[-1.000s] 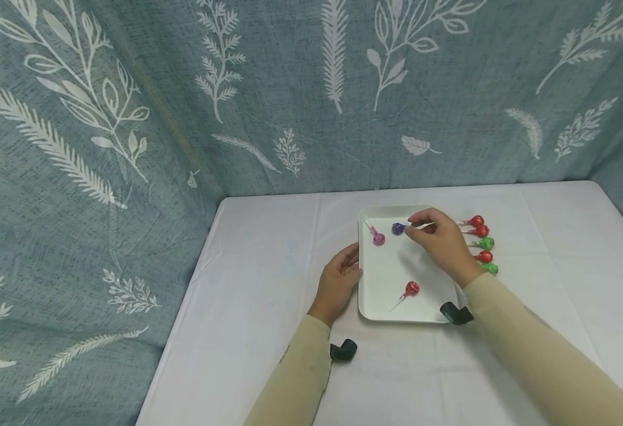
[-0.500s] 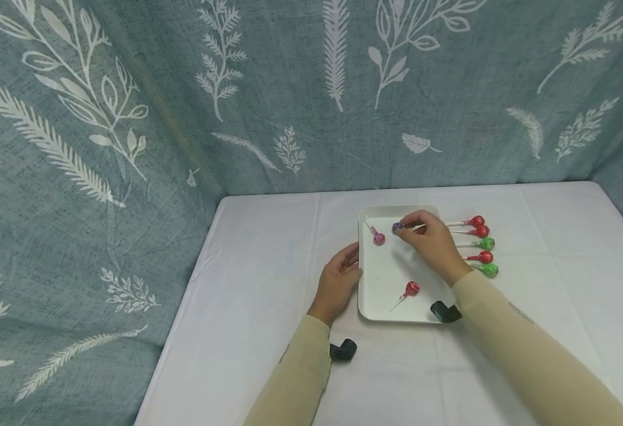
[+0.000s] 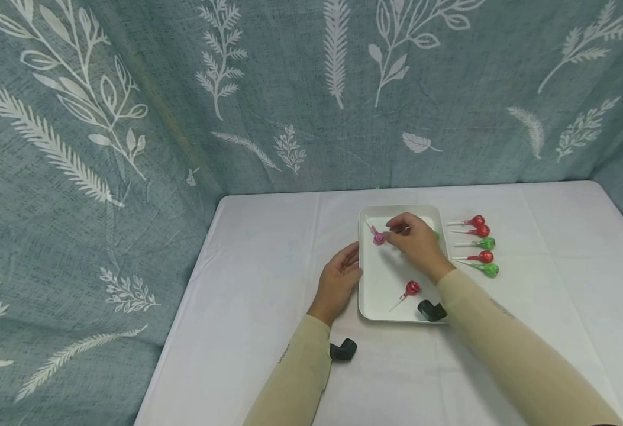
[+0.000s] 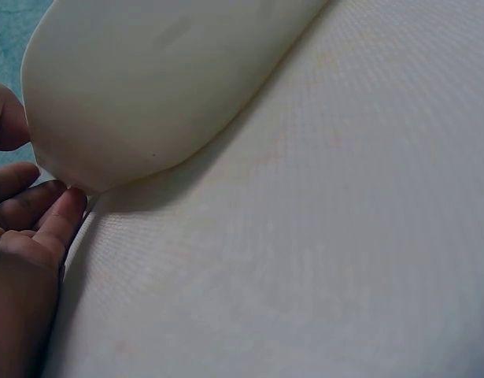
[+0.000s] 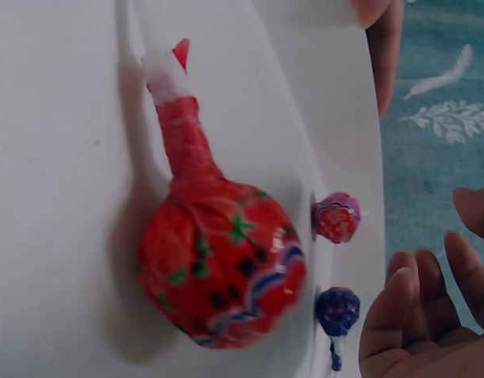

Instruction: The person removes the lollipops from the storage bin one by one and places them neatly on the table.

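My left hand (image 3: 335, 285) holds the left rim of a white tray (image 3: 396, 307), its fingertips at the edge in the left wrist view. My right hand (image 3: 417, 244) is over the tray's upper part, fingertips right at a pink lollipop (image 3: 378, 238). In the right wrist view its thumb and fingers stand apart with nothing between them. A purple lollipop (image 5: 338, 310) lies beside these fingers and is hidden under the hand in the head view. Near the tray's front lies a red lollipop (image 3: 412, 288). Something green (image 3: 436, 235) shows behind the right hand.
To the right of the tray, red lollipops (image 3: 485, 257) and green lollipops (image 3: 486, 243) lie in a column, sticks pointing left. A white cloth (image 3: 258, 284) covers the table. A leaf-patterned blue-green curtain (image 3: 290, 89) hangs at the back and left.
My right hand has moved left from the purple lollipop's stick, past its head, to the pink lollipop. The purple one is now covered in the head view. My left hand stays put.
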Demonstrator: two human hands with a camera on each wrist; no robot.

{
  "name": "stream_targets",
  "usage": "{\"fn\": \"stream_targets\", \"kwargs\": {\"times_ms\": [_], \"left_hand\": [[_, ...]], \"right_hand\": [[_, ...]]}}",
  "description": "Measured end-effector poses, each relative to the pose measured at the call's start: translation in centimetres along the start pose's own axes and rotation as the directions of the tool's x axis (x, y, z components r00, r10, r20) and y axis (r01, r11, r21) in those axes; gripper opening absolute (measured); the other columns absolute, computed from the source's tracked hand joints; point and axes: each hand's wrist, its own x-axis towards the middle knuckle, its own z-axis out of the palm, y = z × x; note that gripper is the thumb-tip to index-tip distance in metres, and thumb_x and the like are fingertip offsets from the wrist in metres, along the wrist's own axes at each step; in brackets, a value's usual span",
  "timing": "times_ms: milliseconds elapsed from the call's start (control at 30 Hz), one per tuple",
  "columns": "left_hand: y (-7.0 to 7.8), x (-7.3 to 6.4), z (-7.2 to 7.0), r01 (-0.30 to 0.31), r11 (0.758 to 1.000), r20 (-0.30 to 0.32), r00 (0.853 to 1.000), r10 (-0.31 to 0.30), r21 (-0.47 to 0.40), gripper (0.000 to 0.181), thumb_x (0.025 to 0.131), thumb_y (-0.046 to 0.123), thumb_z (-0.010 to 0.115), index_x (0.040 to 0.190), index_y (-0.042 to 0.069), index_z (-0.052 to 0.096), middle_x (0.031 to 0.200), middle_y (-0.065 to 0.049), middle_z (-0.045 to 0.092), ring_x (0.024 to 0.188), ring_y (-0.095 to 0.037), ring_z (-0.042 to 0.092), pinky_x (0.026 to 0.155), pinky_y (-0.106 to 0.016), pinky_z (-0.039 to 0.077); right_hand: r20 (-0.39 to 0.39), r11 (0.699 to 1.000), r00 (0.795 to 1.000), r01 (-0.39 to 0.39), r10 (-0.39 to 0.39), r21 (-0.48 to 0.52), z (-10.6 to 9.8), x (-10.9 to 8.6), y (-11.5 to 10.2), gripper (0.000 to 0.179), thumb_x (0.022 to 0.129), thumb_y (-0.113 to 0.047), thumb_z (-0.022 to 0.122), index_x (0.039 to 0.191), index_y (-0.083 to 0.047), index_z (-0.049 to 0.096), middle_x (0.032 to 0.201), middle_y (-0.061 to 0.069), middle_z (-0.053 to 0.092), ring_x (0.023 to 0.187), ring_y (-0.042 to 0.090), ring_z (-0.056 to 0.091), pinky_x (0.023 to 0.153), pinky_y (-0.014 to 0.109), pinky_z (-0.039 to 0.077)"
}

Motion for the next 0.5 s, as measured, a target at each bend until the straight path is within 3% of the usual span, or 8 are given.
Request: {"fn": "stream_targets", "kwargs": {"times_ms": [200, 500], "left_hand": [[0.0, 0.0, 0.0, 0.007, 1.0, 0.004, 1.0, -0.007, -0.004, 0.057, 0.102, 0.001, 0.061, 0.158, 0.0, 0.053, 0.153, -0.015, 0.061, 0.137, -0.025, 0.062, 0.113, -0.032, 0.052], [0.1, 0.0, 0.0, 0.0, 1.0, 0.008, 1.0, 0.0, 0.004, 0.057, 0.102, 0.0, 0.061, 0.158, -0.001, 0.053, 0.154, -0.016, 0.06, 0.138, -0.025, 0.061, 0.114, -0.031, 0.051]], "right_hand": [[0.026, 0.999, 0.999, -0.032, 0.032, -0.023, 0.4, 0.1, 0.7, 0.027, 0.102, -0.011, 0.075, 0.124, 0.004, 0.069, 0.119, 0.019, 0.068, 0.107, 0.032, 0.064, 0.082, 0.033, 0.057], [0.07, 0.998, 0.997, -0.03, 0.034, -0.059, 1.0, 0.3, 1.8, 0.027, 0.102, -0.015, 0.077, 0.123, 0.001, 0.069, 0.122, 0.02, 0.068, 0.11, 0.035, 0.065, 0.09, 0.044, 0.058]]}}
